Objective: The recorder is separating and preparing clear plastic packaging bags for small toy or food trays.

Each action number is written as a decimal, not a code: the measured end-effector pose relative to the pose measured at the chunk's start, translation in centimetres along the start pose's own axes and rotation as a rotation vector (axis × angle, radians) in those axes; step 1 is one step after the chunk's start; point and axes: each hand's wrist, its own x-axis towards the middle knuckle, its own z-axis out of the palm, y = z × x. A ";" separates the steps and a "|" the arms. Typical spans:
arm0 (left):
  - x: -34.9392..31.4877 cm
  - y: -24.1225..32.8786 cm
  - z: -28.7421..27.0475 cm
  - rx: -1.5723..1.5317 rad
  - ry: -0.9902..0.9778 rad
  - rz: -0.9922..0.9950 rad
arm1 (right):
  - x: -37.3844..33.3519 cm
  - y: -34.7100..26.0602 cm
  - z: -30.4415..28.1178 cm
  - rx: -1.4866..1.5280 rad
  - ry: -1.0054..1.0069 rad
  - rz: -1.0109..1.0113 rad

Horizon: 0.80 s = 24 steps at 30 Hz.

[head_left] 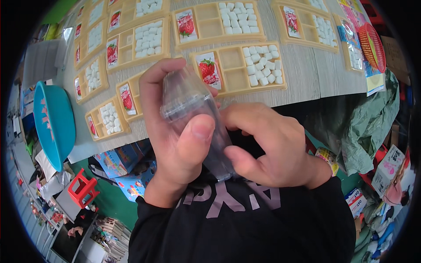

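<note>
In front of my chest I hold a stack of clear plastic lids (215, 151), tilted, nested one in another. My left hand (175, 138) is closed round the stack's upper part, thumb pressed on the near face. At its lower right side my right hand (272, 144) pinches the edge between curled fingers and thumb. Just beyond lies a beige compartment tray (233, 78) on the table. It carries a strawberry-printed packet (208, 72) and small white pillow-shaped pieces (264, 66); two of its compartments are bare.
Several more such trays, such as a small one (106, 135), cover the pale wooden table (302, 81). A turquoise basin (66, 127) stands at the left, a red basket (372, 47) at the far right. Below are a red stool (83, 188), printed boxes (112, 163) and green plastic sheeting (370, 127).
</note>
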 end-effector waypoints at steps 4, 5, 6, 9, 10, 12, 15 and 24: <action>0.3 -0.8 -0.7 0.104 0.060 0.086 | 0.1 -0.3 0.1 -0.034 -0.064 0.030; 0.3 -0.7 -0.6 0.088 0.055 0.089 | 0.1 -0.3 0.2 -0.035 -0.067 0.029; 0.3 -0.7 -0.5 0.072 0.048 0.091 | 0.0 -0.2 0.3 -0.033 -0.055 0.023; 0.2 -0.5 -0.4 0.016 0.006 0.090 | -0.2 0.1 0.5 -0.033 -0.026 0.011; 0.2 -0.5 -0.4 0.013 0.007 0.091 | -0.2 0.1 0.6 -0.034 -0.009 0.005; 0.0 -0.4 -0.3 0.157 0.029 0.093 | -0.2 0.1 0.6 -0.021 -0.014 0.015; 0.1 -0.4 -0.2 0.176 0.029 0.123 | -0.2 0.3 0.5 0.010 -0.027 0.030; 0.3 -0.4 -0.5 0.208 0.013 0.160 | 0.2 -0.1 0.0 0.061 -0.077 0.075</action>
